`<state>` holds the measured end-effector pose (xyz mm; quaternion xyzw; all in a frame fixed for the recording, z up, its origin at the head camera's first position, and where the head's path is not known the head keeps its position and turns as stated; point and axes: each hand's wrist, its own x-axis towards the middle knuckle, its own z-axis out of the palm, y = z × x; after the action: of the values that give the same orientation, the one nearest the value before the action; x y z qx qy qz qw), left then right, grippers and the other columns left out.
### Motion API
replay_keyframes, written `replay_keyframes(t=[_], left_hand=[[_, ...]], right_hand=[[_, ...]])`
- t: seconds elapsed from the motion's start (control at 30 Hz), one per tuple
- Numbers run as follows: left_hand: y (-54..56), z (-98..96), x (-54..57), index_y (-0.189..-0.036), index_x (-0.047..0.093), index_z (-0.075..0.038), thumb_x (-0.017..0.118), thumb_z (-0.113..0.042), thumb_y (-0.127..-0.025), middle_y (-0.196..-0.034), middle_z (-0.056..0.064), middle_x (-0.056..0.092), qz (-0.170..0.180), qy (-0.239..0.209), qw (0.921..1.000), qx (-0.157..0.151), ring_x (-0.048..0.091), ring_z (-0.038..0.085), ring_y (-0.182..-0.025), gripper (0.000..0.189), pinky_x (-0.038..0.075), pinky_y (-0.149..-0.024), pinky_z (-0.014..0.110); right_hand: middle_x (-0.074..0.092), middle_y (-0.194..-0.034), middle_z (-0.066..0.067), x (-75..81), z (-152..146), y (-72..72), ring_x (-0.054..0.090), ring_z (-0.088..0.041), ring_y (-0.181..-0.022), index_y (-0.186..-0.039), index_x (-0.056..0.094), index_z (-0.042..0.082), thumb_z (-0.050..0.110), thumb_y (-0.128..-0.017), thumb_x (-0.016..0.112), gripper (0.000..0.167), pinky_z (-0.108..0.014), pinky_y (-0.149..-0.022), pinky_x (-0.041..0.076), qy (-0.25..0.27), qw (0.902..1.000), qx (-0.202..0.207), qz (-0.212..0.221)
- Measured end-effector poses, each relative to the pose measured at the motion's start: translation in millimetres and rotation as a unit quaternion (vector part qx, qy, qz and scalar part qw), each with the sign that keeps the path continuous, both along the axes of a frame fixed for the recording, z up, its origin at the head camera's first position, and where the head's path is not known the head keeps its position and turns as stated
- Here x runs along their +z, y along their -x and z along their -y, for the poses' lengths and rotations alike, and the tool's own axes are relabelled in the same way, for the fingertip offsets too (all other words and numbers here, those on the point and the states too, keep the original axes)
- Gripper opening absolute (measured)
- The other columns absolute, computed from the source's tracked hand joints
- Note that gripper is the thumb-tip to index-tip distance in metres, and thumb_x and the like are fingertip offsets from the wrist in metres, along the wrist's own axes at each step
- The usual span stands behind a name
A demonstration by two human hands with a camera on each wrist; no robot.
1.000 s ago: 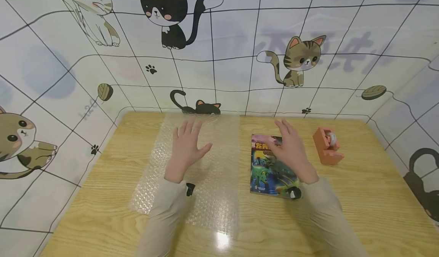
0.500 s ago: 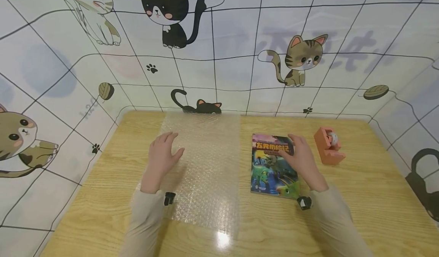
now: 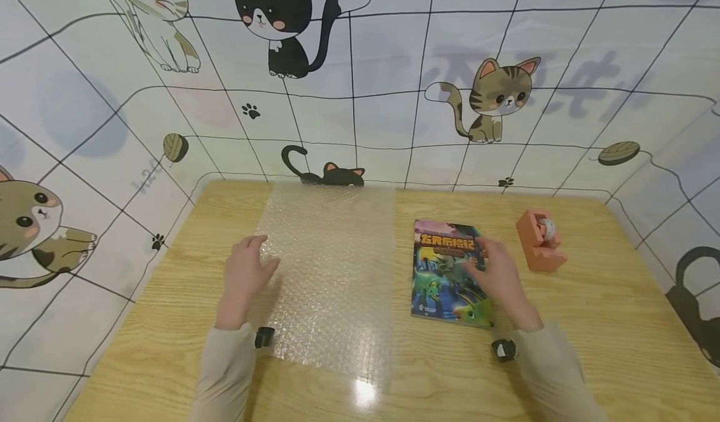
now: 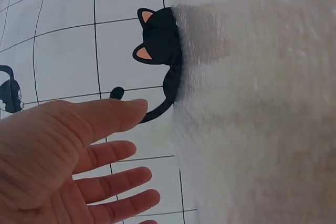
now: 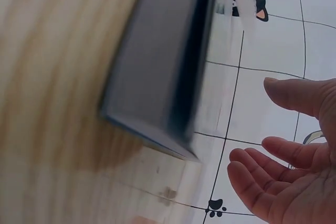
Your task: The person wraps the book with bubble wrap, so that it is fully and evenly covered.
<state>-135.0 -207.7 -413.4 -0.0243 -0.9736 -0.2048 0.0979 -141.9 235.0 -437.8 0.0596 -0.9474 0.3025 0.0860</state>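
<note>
A sheet of clear bubble wrap (image 3: pixel 332 278) lies flat on the left half of the wooden table. Over its left edge hovers my left hand (image 3: pixel 245 278), fingers loosely bent and nothing between them; the left wrist view shows the thumb and fingers (image 4: pixel 110 184) spread apart beside the wrap. Right of the wrap lies a book (image 3: pixel 447 284) with a colourful dinosaur cover. My right hand (image 3: pixel 500 278) is above the book's right edge, thumb and fingers apart and holding nothing. In the right wrist view the book's edge (image 5: pixel 157 51) stands near the relaxed fingers (image 5: pixel 257 177).
A pink tape dispenser (image 3: pixel 539 241) with a roll of tape stands right of the book. The wooden table (image 3: pixel 607 322) ends at a wall covering (image 3: pixel 388 115) printed with cats and grid lines, which also rises on both sides.
My left hand has moved left and toward me, from over the middle of the bubble wrap to its left edge. The right hand has moved right and nearer, uncovering more of the book's cover.
</note>
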Motion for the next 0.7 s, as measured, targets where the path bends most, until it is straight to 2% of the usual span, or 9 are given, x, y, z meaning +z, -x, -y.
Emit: replay_keyframes(t=[0.17,0.33,0.53,0.7], left_hand=[[-3.0,9.4,-2.9,-0.125,0.049,0.010,0.067,-0.015,-0.084,-0.127,0.034,0.047,0.035,-0.024,0.9987,0.027,0.045,0.051,-0.113,0.052,0.045,-0.083,0.059],[-4.2,15.7,-4.5,-0.127,0.046,0.012,0.065,-0.014,-0.084,-0.126,0.036,0.046,0.057,-0.052,0.9961,0.043,0.044,0.051,-0.114,0.053,0.042,-0.088,0.059],[-5.3,22.3,-8.8,-0.126,0.046,0.014,0.062,-0.012,-0.085,-0.115,0.034,0.055,0.068,-0.083,0.9930,0.050,0.055,0.047,-0.102,0.051,0.046,-0.082,0.055],[-7.0,27.1,-11.1,-0.125,0.047,0.014,0.061,-0.012,-0.086,-0.114,0.033,0.056,0.080,-0.101,0.9896,0.063,0.057,0.046,-0.098,0.048,0.047,-0.078,0.054]], right_hand=[[0.051,-0.105,-0.033,-0.9,7,-5.7,0.053,-0.043,-0.093,-0.124,0.045,-0.017,0.005,-0.082,0.070,0.054,-0.054,-0.076,0.045,0.002,1.0000,0.006,0.008],[0.055,-0.103,-0.032,-4.1,18,-7.0,0.056,-0.043,-0.092,-0.118,0.051,-0.016,0.004,-0.080,0.072,0.047,-0.054,-0.077,0.047,0.012,0.9995,0.021,-0.021],[0.062,-0.097,-0.024,-4.1,38,-9.7,0.062,-0.036,-0.085,-0.110,0.058,-0.011,0.003,-0.081,0.072,0.036,-0.047,-0.069,0.052,0.045,0.9962,0.059,-0.044],[0.065,-0.091,-0.019,-2.0,58,-15.1,0.064,-0.029,-0.080,-0.110,0.060,-0.009,0.003,-0.082,0.071,0.032,-0.036,-0.063,0.054,0.072,0.9934,0.086,-0.023]])
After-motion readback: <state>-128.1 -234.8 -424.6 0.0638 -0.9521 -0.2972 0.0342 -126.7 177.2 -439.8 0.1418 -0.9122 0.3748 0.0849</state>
